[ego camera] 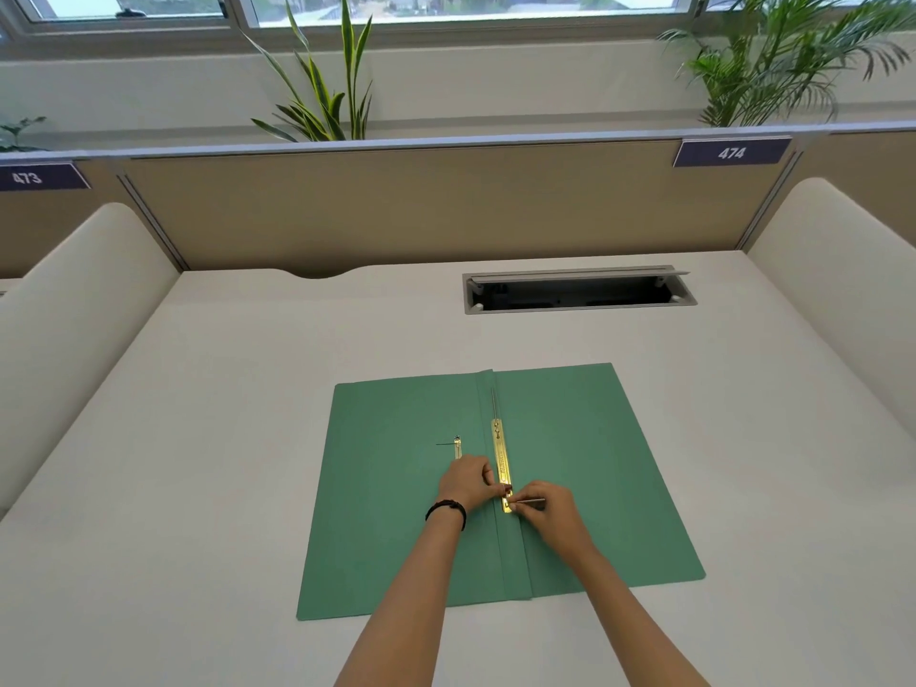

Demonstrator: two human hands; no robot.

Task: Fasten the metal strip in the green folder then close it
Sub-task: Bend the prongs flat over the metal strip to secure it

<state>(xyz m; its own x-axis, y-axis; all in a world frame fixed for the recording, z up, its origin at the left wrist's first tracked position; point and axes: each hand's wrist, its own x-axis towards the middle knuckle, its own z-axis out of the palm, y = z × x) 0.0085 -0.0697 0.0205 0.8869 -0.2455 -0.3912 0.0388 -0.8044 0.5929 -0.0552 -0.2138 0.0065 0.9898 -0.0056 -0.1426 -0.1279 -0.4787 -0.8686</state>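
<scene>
On the desk [208,438] the green folder [396,488] is laid open. Part of a second brass piece [457,447] is hidden under the left hand [468,480], and its shape is hard to read. The metal strip [500,458] is held along the fold: its near end is pinched by the left hand, and a thin prong [533,501] there is gripped by the right hand [547,513].

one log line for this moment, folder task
stage: fastening | green folder: open flat on desk | left hand: on metal strip | right hand: pinching thin prong at strip's near end | folder not closed
</scene>
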